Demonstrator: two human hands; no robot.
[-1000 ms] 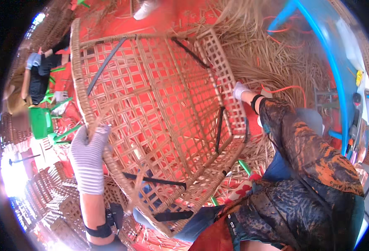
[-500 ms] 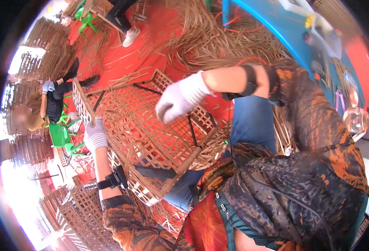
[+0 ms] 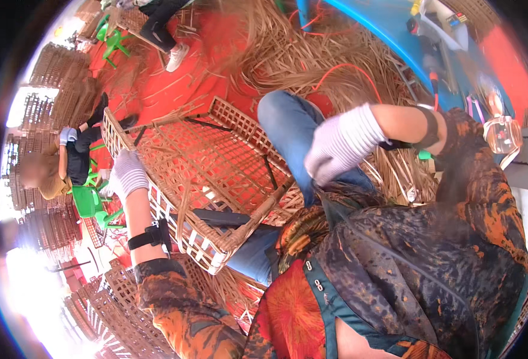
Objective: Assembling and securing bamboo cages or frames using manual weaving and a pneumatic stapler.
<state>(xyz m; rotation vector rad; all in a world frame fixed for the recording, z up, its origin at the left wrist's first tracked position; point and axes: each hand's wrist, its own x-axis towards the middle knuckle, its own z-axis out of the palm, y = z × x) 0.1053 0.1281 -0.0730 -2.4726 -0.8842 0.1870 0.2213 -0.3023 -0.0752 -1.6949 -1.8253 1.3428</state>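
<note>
A brown woven rectangular basket (image 3: pixel 207 254) lies tilted across my lap, its open lattice showing red floor through it. My left hand (image 3: pixel 127 172), in a white striped glove, is closed round the basket's left rim. Short dark bars (image 3: pixel 270 172) cross the basket's corners, and a longer dark bar (image 3: pixel 221 217) runs along its near side. A loose woven strip (image 3: pixel 184 203) sticks up beside that side. My right hand (image 3: pixel 343 143), also gloved, is curled above my right thigh, apart from the basket; its fingertips are hidden, so I cannot make out anything in it.
Heaps of loose strips (image 3: pixel 330 54) cover the red floor ahead. A blue table (image 3: pixel 389 51) with tools stands at the right, an orange cord (image 3: pixel 351 67) nearby. Left are green chairs (image 3: pixel 86 200), stacked woven panels (image 3: pixel 55 66) and a seated person (image 3: pixel 53 170).
My right hand has moved right, away from over the basket to above my thigh. The left hand keeps its hold on the rim. My right knee now shows beside the basket.
</note>
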